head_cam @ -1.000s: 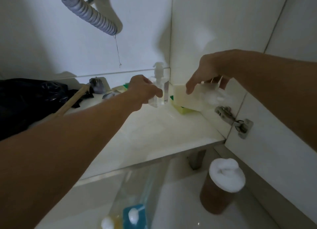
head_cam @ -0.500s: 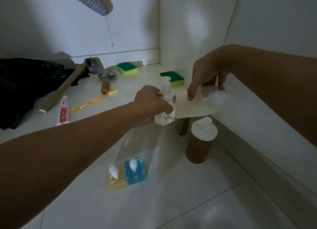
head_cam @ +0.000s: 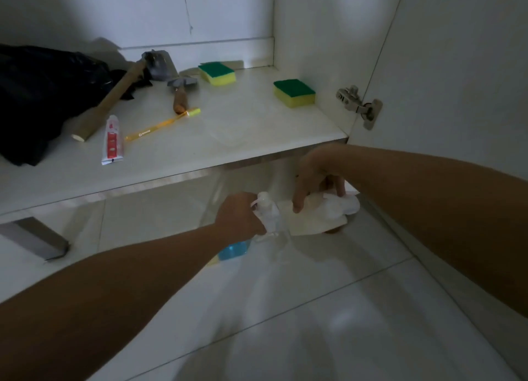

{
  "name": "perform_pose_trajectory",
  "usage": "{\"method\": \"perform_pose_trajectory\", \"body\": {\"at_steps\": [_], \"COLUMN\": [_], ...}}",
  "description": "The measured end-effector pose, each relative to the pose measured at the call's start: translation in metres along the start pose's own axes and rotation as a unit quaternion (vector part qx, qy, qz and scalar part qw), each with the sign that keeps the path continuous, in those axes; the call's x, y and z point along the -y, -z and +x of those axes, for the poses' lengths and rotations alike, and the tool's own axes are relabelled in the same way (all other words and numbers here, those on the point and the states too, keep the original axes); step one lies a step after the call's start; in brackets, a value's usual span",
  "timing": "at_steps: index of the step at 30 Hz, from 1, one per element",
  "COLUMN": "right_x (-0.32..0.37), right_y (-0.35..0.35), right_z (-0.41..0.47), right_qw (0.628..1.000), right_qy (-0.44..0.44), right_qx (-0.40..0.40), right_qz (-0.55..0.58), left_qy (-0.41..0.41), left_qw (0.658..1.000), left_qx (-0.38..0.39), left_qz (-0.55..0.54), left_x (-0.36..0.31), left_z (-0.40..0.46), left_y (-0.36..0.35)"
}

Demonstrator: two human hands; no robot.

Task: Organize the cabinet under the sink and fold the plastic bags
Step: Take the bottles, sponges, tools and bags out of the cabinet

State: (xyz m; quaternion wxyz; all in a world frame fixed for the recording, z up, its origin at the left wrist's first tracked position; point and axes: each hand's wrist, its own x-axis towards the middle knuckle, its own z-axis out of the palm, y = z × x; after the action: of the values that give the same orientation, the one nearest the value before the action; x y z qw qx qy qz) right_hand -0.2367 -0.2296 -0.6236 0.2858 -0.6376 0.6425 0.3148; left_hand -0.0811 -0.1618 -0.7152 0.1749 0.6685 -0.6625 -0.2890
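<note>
- Cabinet shelf [head_cam: 257, 135], the largest thing here, is only partly emptied by my reckoning: black plastic bag [head_cam: 43, 95] lies crumpled and unfolded at its left, with a hammer [head_cam: 114, 95], a tube [head_cam: 112, 140] and two sponges [head_cam: 218, 72] loose on it.
- Left hand [head_cam: 238, 216] grips a clear pump bottle [head_cam: 268, 215] just above the floor, in front of the shelf.
- Right hand [head_cam: 317, 180] pinches a pale packet [head_cam: 320, 218] beside it; what the packet is, I cannot tell.
- Blue container [head_cam: 233, 249] is mostly hidden behind the left wrist.
</note>
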Motion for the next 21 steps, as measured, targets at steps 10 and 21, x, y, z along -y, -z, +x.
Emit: {"method": "perform_pose_trajectory", "body": {"at_steps": [10,21], "right_x": [0.023,0.039], "right_y": [-0.014,-0.005], "right_z": [0.026,0.054], "right_qw": [0.995,0.982], "right_qy": [0.027,0.032], "right_qx": [0.003,0.026], "right_qz": [-0.094,-0.186], "left_qy": [-0.009,-0.025], "left_qw": [0.998,0.996], "left_qx": [-0.004,-0.004], "left_qz": [0.06,0.084], "left_x": [0.022,0.03], "left_z": [0.007,0.024], "left_y": [-0.037,-0.058]}}
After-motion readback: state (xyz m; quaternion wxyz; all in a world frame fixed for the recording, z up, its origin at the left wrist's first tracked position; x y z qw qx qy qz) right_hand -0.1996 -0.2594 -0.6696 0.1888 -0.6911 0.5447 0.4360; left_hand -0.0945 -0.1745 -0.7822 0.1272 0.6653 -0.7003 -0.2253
